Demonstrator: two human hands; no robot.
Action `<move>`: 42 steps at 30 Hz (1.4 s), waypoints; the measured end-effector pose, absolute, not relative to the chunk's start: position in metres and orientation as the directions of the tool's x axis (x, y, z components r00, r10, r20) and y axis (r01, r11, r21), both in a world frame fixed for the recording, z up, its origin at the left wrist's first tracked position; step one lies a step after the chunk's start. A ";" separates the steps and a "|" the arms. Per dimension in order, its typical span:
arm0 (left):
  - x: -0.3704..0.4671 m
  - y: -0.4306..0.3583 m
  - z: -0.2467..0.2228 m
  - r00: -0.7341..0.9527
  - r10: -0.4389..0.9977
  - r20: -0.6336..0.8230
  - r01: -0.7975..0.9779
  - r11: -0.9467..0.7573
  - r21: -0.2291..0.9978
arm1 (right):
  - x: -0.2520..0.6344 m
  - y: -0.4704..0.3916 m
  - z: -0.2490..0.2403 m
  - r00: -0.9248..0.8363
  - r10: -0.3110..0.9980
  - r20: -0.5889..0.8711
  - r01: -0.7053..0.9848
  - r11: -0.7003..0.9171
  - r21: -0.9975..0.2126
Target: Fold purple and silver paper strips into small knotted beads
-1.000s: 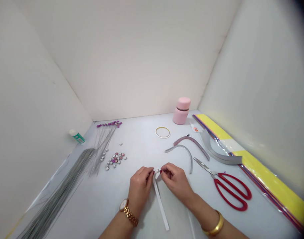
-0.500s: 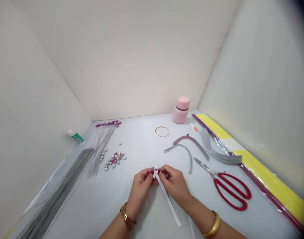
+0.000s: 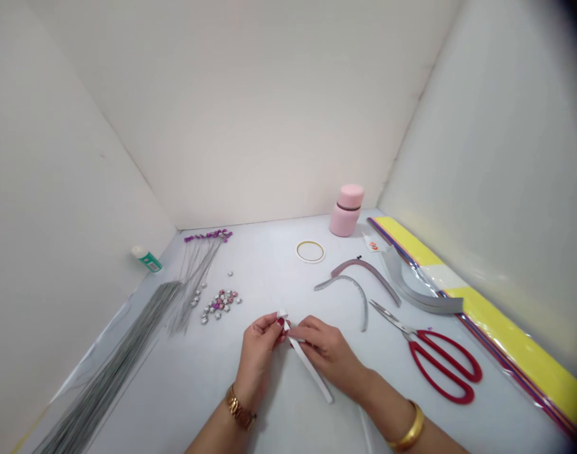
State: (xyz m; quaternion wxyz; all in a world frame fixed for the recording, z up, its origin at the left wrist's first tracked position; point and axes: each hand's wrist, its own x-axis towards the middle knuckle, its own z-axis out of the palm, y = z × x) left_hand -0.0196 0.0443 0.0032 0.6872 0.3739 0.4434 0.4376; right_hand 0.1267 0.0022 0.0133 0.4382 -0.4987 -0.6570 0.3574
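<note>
A narrow white paper strip [image 3: 311, 369] is between my two hands, its upper end looped and folded over, its long tail slanting down to the right. My left hand [image 3: 260, 343] pinches the folded end between thumb and fingers. Close beside it, my right hand [image 3: 326, 347] has its fingers closed on the strip just below the fold. Left of the hands lies a loose pile of small folded paper stars [image 3: 221, 302] in silver, pink and purple. Red-handled scissors [image 3: 425, 353] lie to the right with the blades slightly parted.
Bundled grey wires [image 3: 113, 359] and purple-tipped stems [image 3: 198, 265] lie left, near a green glue stick [image 3: 147, 258]. Behind are a tape ring [image 3: 310, 261] and pink flask [image 3: 347, 211]. Curved paper strips [image 3: 366, 268] and yellow packaged sheets [image 3: 501, 334] lie right.
Both hands have shifted slightly left. The loop at the strip's end has become a tighter fold, held in the left hand, and the tail has swung up a little.
</note>
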 end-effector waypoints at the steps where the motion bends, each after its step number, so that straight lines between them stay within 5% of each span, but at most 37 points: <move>1: -0.019 0.044 0.003 0.223 0.933 -0.281 -0.277 0.338 0.900 | 0.126 0.002 0.015 -0.117 0.972 0.206 0.280 0.231 -0.932; 6: -0.018 0.044 0.001 0.203 0.937 -0.285 -0.290 0.336 0.896 | 0.121 0.003 0.019 0.007 1.000 -0.012 -0.016 -0.012 -1.000; 17: -0.018 0.044 0.008 0.173 0.937 -0.303 -0.331 0.345 0.879 | 0.115 0.000 0.011 -0.169 0.943 -0.287 -0.108 -0.308 -0.945; 30: -0.020 0.045 0.003 0.112 0.954 -0.278 -0.346 0.299 0.889 | 0.110 0.002 0.016 0.033 0.940 -0.339 -0.265 -0.319 -0.910; 42: -0.016 0.037 0.008 0.242 0.954 -0.178 -0.108 0.209 0.972 | 0.105 0.002 0.013 0.065 0.953 -0.297 -0.285 -0.268 -0.920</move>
